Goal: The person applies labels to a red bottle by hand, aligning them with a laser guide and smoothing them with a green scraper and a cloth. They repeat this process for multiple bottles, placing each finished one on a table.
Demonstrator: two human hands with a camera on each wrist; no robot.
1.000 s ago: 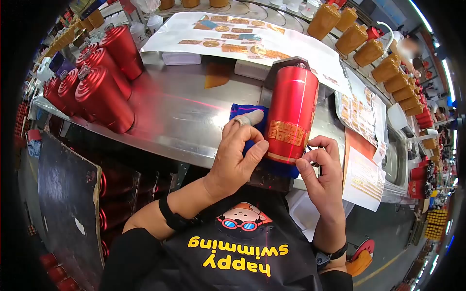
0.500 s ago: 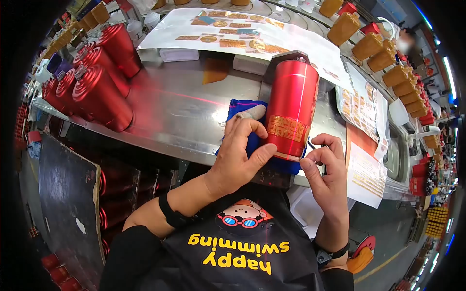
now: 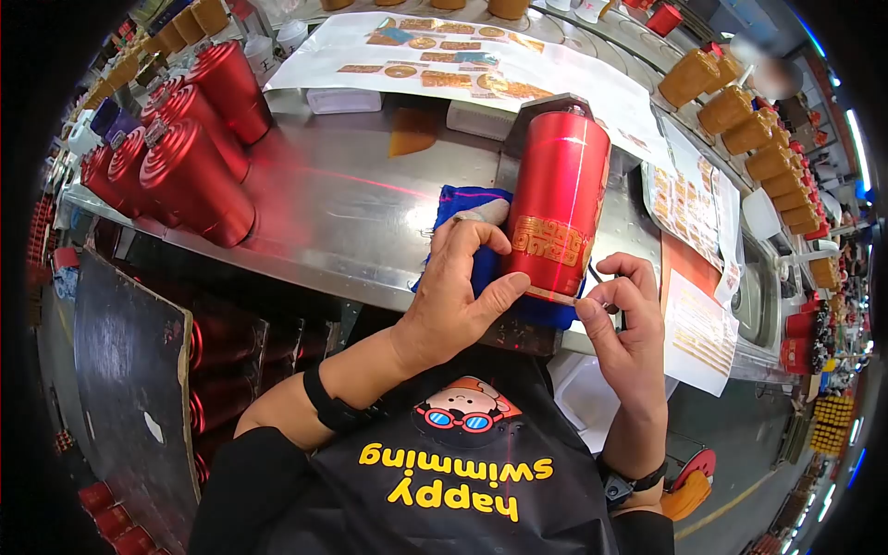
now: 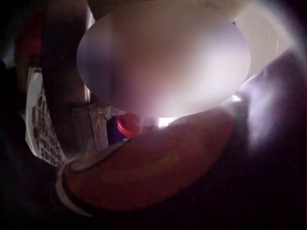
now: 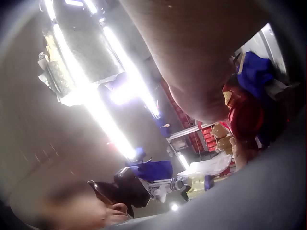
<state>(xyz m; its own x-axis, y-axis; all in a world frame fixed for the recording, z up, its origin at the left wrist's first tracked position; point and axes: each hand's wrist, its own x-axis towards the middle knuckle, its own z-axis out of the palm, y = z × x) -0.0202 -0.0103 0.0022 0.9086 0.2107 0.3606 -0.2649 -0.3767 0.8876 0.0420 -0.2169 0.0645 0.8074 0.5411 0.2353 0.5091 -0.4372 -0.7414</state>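
Observation:
A red metallic bottle (image 3: 562, 176) lies on a blue cloth (image 3: 452, 205), its base end towards me. A gold patterned label (image 3: 546, 240) wraps its lower side, and a thin gold strip (image 3: 552, 296) runs along the base edge. My left hand (image 3: 449, 305) holds the bottle's left side with curled fingers, thumb pressing near the strip's left part. One left finger wears a pale finger cover (image 3: 483, 215). At the base's right edge, my right hand (image 3: 634, 347) pinches the strip's end between thumb and index finger. The right wrist view shows the bottle's round base (image 5: 247, 117).
Several red bottles (image 3: 194, 185) stand on the left of the metal table (image 3: 324, 199). Sheets of gold stickers (image 3: 462, 65) lie at the back; another sheet (image 3: 689, 203) and a paper with gold strips (image 3: 698, 333) lie right. Brown bottles (image 3: 726, 111) line the back right.
My left thumb has slid slightly right along the base edge. The right hand has drawn a little right and down with the strip's end. The bottle appears turned slightly.

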